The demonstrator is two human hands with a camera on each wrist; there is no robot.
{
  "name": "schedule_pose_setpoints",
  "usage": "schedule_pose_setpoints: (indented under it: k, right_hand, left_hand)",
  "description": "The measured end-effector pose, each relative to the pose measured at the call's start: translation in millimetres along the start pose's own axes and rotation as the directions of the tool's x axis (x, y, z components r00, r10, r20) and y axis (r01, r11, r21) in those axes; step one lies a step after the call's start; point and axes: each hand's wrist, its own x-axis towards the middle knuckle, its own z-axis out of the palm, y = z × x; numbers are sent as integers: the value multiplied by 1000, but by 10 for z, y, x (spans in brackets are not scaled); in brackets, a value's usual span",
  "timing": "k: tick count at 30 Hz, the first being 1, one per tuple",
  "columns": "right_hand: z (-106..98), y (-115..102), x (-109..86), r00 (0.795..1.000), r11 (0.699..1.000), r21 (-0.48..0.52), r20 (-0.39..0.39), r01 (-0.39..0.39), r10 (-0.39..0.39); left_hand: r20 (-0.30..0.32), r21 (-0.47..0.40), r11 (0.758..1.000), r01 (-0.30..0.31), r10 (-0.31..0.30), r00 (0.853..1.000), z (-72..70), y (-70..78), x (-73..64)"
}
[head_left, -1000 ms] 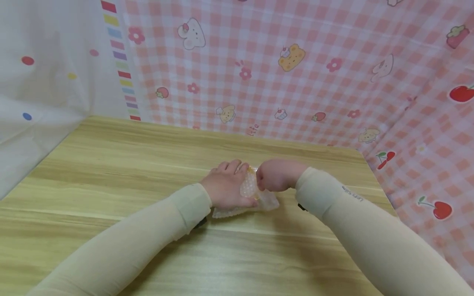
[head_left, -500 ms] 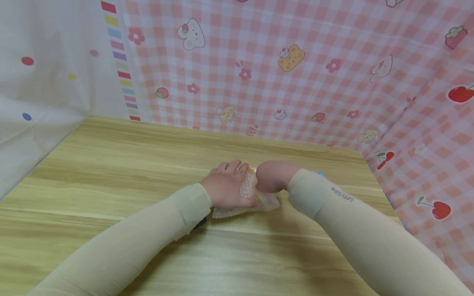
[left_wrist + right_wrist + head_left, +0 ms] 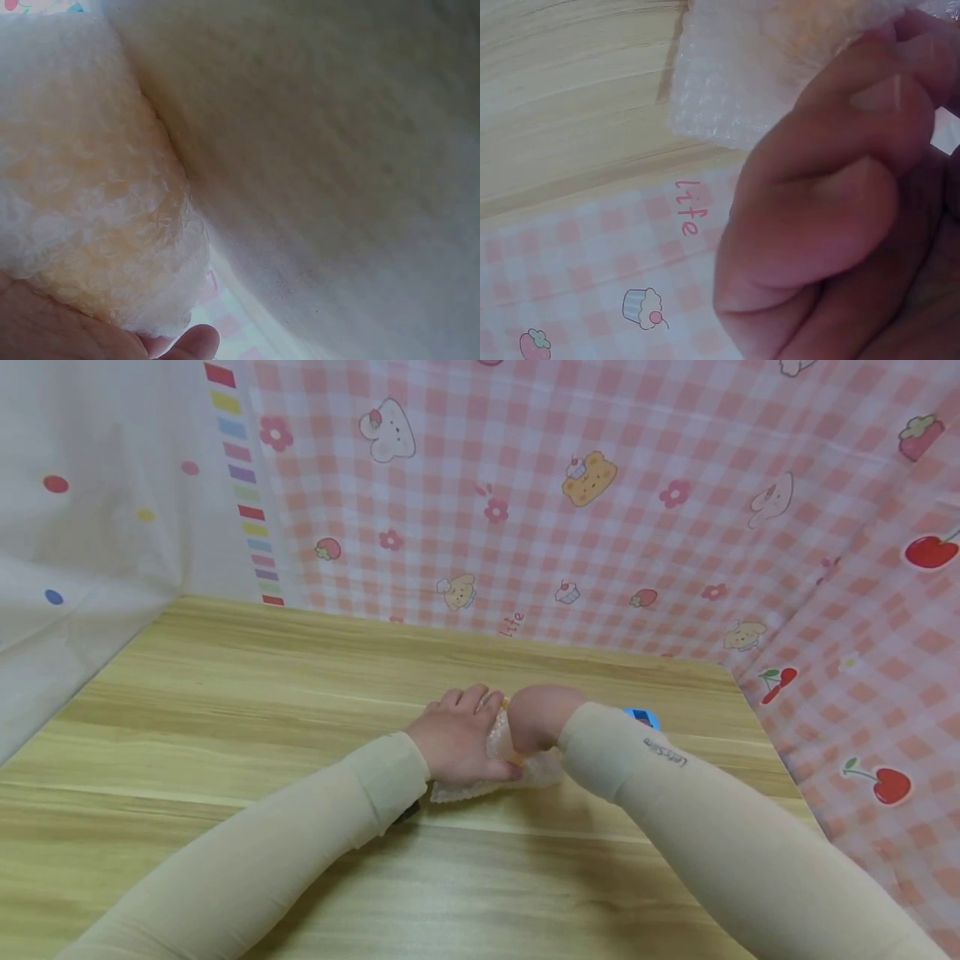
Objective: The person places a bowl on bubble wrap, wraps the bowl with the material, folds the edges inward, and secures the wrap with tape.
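A bundle of clear bubble wrap [image 3: 498, 739] lies on the table, with a yellow-orange tint showing through it. My left hand [image 3: 459, 742] holds it from the left, fingers over its far side and thumb along the near side. Bubbly plastic fills the left of the left wrist view, where the wrap [image 3: 82, 172] bulges beside the hand. At the bundle's right side, my right hand [image 3: 542, 718] has its fingers curled and pinches the wrap; its fingertips are hidden from the head view. Curled fingers [image 3: 817, 217] and a loose flap of bubble wrap [image 3: 720, 97] show in the right wrist view.
Beyond the right sleeve, a blue object [image 3: 642, 718] with a dark picture is partly hidden. The wooden table [image 3: 300, 668] ends at a pink checked cloth [image 3: 450, 527] behind and to the right, and a white dotted cloth [image 3: 90, 543] on the left.
My right hand and forearm have shifted left over the bundle, covering more of it. The blue object has come into sight behind the right sleeve. My left hand has stayed in place.
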Motion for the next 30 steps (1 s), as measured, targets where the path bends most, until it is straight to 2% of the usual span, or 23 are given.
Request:
schedule_pose_setpoints:
  k: [11,16,23,25,30]
  right_hand:
    - [-55,-31,25,999,1000,8,47,-25,25]
    - [-45,-5,4,999,999,41,17,-34,33]
    - [10,105,-31,998,990,131,-21,-53,56]
    - [27,140,-43,998,986,164,-36,-37,43]
    - [49,199,-76,998,974,222,-26,-45,52]
  left_hand:
    - [-3,8,1000,0,0,1000,8,-6,3]
    - [2,-2,1000,1,-1,1000,9,-12,6]
    - [-1,13,1000,3,-3,1000,9,-8,6]
    - [-1,20,1000,3,-3,1000,13,-10,8]
    - [0,25,1000,2,-2,1000,10,-6,7]
